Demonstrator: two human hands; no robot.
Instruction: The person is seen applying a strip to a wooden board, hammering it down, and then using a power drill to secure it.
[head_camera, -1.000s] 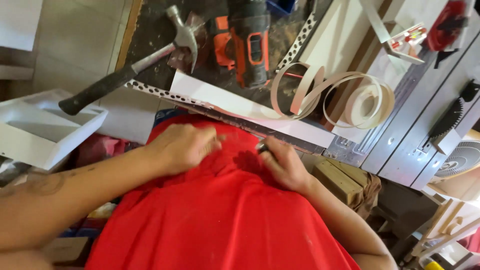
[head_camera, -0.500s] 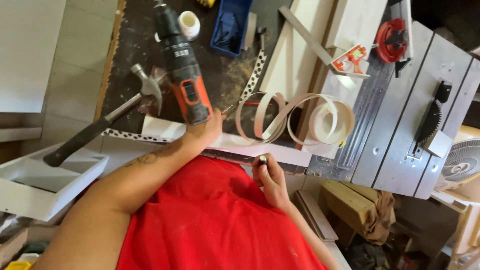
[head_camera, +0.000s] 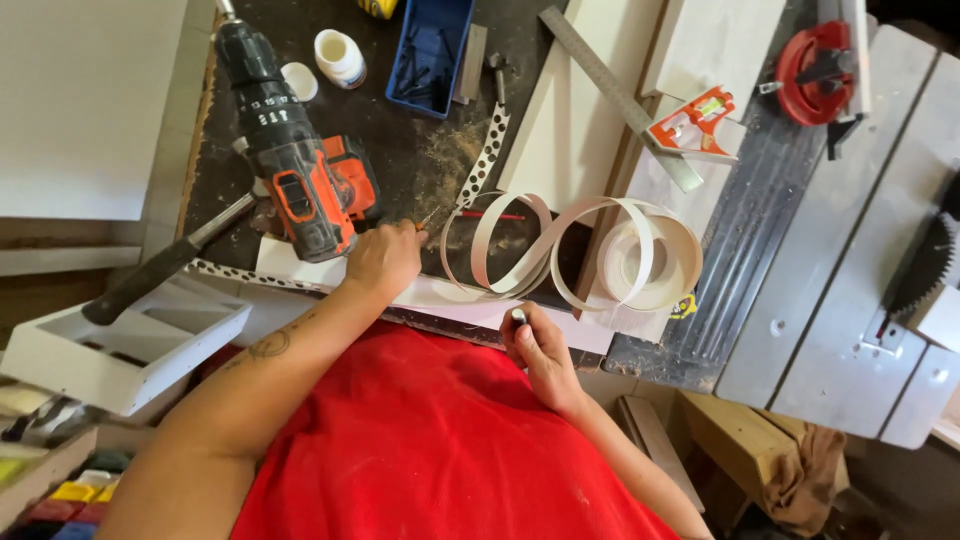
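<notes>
Soft, even daylight fills the scene, brightest on the white board (head_camera: 90, 100) in the upper left of the frame and on the grey saw table (head_camera: 850, 250) at right. Shadows stay faint and short. The lower corners are dimmer and slightly soft. Straight edges bow mildly toward the frame's margins.

Orange-and-black cordless drill (head_camera: 300, 175) on dark, sawdust-speckled tabletop (head_camera: 400, 150). Coiled strip of white edge banding (head_camera: 640, 262). Blue plastic tray (head_camera: 430, 45) of dark screws. White perforated metal strip (head_camera: 483, 158), dotted with round holes. Red round tool (head_camera: 818, 72) on grey ribbed saw table (head_camera: 840, 250). Red shirt (head_camera: 420, 440) below.
</notes>
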